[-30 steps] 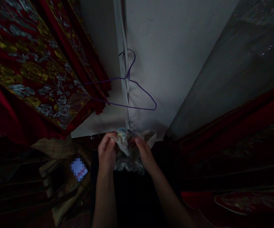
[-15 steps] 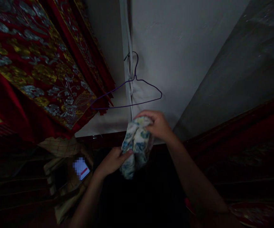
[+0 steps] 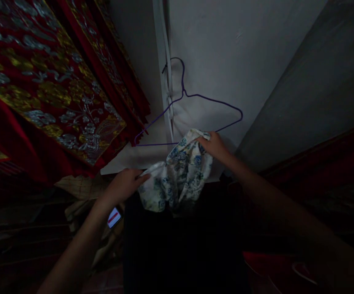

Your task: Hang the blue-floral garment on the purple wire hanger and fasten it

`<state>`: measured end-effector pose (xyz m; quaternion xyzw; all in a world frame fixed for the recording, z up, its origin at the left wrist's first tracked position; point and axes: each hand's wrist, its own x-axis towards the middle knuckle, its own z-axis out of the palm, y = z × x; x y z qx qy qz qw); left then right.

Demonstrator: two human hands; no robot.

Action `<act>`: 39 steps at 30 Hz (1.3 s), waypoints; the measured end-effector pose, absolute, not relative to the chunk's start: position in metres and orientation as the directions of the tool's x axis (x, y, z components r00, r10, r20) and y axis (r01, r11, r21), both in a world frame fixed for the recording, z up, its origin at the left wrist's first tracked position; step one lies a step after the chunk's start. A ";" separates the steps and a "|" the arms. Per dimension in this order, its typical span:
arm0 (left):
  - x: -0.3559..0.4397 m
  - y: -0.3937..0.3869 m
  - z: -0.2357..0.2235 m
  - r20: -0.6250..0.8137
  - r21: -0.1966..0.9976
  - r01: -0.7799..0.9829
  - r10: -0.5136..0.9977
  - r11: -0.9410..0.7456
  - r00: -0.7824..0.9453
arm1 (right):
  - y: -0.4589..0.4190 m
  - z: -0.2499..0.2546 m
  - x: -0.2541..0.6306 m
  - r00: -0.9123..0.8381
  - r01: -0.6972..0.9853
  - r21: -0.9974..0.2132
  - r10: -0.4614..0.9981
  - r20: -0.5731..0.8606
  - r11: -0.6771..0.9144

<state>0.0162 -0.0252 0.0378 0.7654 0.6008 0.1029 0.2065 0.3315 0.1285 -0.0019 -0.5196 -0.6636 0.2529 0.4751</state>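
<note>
A white cloth garment (image 3: 184, 171) with a blue and green floral print hangs between my two hands; its exact kind is unclear in the folds. My left hand (image 3: 126, 183) pinches its left edge, and my right hand (image 3: 215, 146) grips its upper right edge. Just behind the cloth hangs a thin purple wire hanger (image 3: 161, 114), its hook caught on a pale strap along the wall. The cloth covers part of the hanger's bottom bar. Whether the two touch I cannot tell.
Red embroidered cloth (image 3: 51, 90) with gold and silver flowers drapes at the left. A grey-white wall (image 3: 220, 53) stands ahead. Below left, a lit phone (image 3: 114, 217) lies by checked fabric (image 3: 79, 187). More red cloth (image 3: 318, 151) runs along the dim right side.
My hands have moved apart, left hand leftward and right hand up and right, spreading the bunched garment wider. The hanger appears turned and larger, its right end farther right.
</note>
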 end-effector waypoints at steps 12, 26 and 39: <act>0.019 0.012 0.087 0.269 -0.038 0.981 0.944 -0.189 0.192 | 0.098 0.037 0.363 -0.040 0.614 -0.705 0.906 0.421 0.355; 0.044 0.093 0.105 0.646 0.291 0.773 0.712 -0.564 0.276 | 0.067 0.058 0.377 -0.126 0.476 -0.691 0.821 0.558 0.543; 0.032 0.091 0.111 0.596 0.238 0.853 0.763 -0.464 0.249 | 0.055 0.089 0.437 -0.109 0.644 -0.653 0.893 0.437 0.398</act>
